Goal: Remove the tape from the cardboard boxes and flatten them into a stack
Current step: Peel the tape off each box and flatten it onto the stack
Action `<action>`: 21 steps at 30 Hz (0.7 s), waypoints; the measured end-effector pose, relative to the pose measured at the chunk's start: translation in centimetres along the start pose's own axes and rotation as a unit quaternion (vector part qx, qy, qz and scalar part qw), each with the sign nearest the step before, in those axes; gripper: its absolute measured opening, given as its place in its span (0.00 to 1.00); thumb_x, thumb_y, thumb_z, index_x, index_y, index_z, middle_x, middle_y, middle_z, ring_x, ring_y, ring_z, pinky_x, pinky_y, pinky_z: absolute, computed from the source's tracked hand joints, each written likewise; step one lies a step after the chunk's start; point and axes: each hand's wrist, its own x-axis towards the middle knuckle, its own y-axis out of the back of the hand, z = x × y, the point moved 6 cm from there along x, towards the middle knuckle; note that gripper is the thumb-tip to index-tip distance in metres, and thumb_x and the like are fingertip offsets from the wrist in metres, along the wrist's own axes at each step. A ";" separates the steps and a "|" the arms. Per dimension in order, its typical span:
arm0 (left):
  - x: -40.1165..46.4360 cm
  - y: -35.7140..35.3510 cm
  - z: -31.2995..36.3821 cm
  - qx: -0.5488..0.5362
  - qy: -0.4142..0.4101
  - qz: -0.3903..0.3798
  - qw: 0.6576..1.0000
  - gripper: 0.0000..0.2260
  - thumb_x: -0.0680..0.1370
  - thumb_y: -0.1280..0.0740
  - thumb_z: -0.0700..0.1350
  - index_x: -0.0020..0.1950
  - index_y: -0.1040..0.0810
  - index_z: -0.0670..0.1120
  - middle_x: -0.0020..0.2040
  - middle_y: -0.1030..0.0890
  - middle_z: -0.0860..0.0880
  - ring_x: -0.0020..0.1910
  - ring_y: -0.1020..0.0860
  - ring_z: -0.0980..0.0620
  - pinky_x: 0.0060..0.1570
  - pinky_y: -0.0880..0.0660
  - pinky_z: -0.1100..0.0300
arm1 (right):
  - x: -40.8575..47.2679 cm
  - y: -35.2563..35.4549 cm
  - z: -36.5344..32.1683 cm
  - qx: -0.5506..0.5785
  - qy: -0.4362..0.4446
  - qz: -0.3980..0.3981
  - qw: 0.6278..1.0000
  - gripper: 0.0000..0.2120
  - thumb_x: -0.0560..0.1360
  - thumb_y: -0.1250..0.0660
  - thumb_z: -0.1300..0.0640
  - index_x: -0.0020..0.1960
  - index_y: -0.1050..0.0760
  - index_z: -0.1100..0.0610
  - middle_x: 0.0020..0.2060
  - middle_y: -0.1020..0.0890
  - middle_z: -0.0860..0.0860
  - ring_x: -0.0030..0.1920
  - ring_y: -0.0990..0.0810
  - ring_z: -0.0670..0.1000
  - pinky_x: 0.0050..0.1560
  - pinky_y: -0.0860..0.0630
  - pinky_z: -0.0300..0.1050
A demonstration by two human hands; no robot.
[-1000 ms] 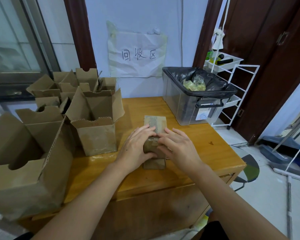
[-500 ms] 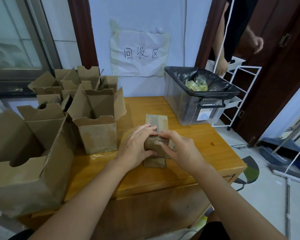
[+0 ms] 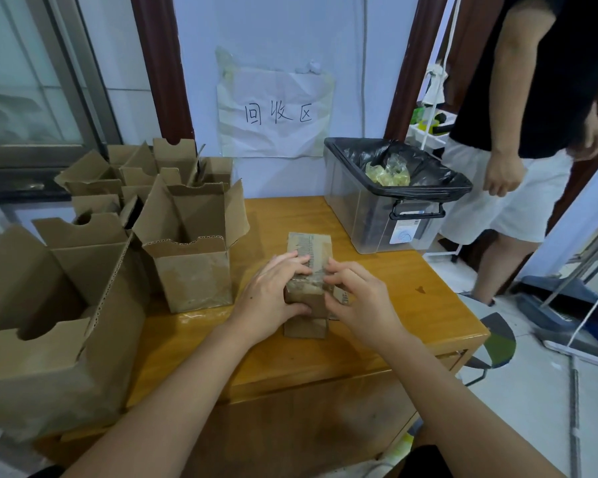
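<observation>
your left hand (image 3: 271,296) grips the near end of the small taped box (image 3: 308,270), fingers curled over its top and thumb along its near face. your right hand (image 3: 358,300) has its fingertips bent onto the tape strip (image 3: 306,251) along the top seam, pinching at it. the box sits on a flattened piece (image 3: 305,327) at the middle of the wooden table (image 3: 411,305). opened boxes (image 3: 190,243) stand to the left, the nearest just beside your left wrist. a bin with a black liner (image 3: 390,205) sits at the far right corner with crumpled tape (image 3: 389,172) inside. another person (image 3: 532,132) stands beyond it.
</observation>
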 end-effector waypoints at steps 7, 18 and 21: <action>0.0 0.1 0.2 0.010 -0.001 0.000 1.000 0.30 0.69 0.17 0.47 0.68 0.23 0.53 0.74 0.27 0.58 0.78 0.36 0.57 0.78 0.37 0.44 | 0.3 -0.3 0.3 -0.008 -0.023 -0.011 1.000 0.15 0.70 0.27 0.71 0.55 0.18 0.60 0.61 0.18 0.54 0.67 0.22 0.50 0.61 0.19 0.53; -0.3 -0.4 0.1 0.001 0.043 0.005 0.999 0.29 0.72 0.19 0.47 0.68 0.28 0.54 0.83 0.42 0.55 0.82 0.45 0.55 0.80 0.40 0.48 | 0.8 0.6 0.7 -0.048 -0.056 -0.103 0.992 0.15 0.73 0.23 0.56 0.49 0.30 0.48 0.72 0.25 0.46 0.72 0.26 0.49 0.66 0.22 0.52; -1.2 -0.2 0.1 0.010 0.068 0.073 0.995 0.29 0.69 0.18 0.52 0.66 0.25 0.55 0.81 0.42 0.56 0.78 0.41 0.52 0.74 0.38 0.52 | 0.6 0.6 0.9 -0.055 -0.033 -0.076 0.995 0.12 0.73 0.23 0.61 0.41 0.27 0.53 0.70 0.23 0.46 0.66 0.21 0.47 0.62 0.20 0.49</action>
